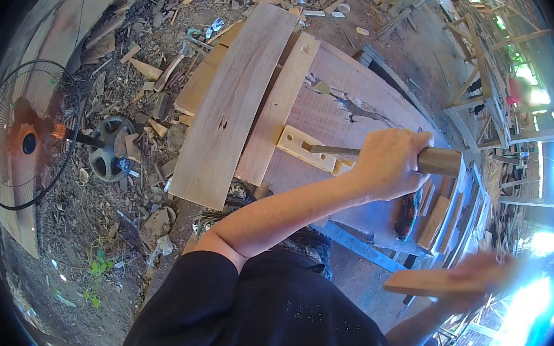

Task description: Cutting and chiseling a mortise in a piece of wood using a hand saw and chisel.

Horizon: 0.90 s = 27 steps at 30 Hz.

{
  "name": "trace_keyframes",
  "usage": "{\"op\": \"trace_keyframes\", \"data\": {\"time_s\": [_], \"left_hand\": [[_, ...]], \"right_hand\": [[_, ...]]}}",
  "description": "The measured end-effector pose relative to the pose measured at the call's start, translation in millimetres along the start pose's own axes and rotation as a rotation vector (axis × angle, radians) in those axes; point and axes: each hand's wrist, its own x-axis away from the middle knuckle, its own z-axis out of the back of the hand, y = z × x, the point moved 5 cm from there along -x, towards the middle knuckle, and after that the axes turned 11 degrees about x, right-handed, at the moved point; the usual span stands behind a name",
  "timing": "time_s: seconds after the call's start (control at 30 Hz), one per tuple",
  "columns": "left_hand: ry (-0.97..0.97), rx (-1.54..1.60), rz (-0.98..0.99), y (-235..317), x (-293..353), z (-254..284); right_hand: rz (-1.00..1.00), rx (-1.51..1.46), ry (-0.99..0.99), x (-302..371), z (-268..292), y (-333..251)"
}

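My left hand (395,163) is closed around a chisel, whose thick round wooden handle (439,161) sticks out past the thumb side. Its long narrow metal blade (334,150) runs left to a small pale wooden piece (295,143) with round holes. That piece lies on the workbench top, partly over a light board (282,108). Low at the right, my right hand (480,275) is smeared by motion. It grips a flat, pale wooden block (421,282), raised to the right of the bench and apart from the chisel handle.
A long greyish plank (229,117) lies left of the light board. Cracks mark the bench top (333,122). Stacked wood strips (439,218) and a dark object (407,216) sit at its right end. A pedestal fan (33,134) stands left among wood scraps.
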Motion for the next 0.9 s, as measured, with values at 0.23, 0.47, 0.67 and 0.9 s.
{"op": "trace_keyframes", "data": {"time_s": [0.23,0.47,0.67,0.9], "left_hand": [[-0.032,-0.061,0.030,-3,2,2],[-0.026,-0.102,0.001,-12,1,-4],[-0.068,-0.081,0.013,-5,0,-8],[-0.098,-0.155,0.026,-7,0,-13]], "right_hand": [[0.354,1.109,-0.434,-19,-33,4],[0.352,1.697,-0.257,-18,24,39],[0.484,1.020,-0.436,-14,-62,-2],[0.504,1.990,0.000,-24,31,-10]]}}
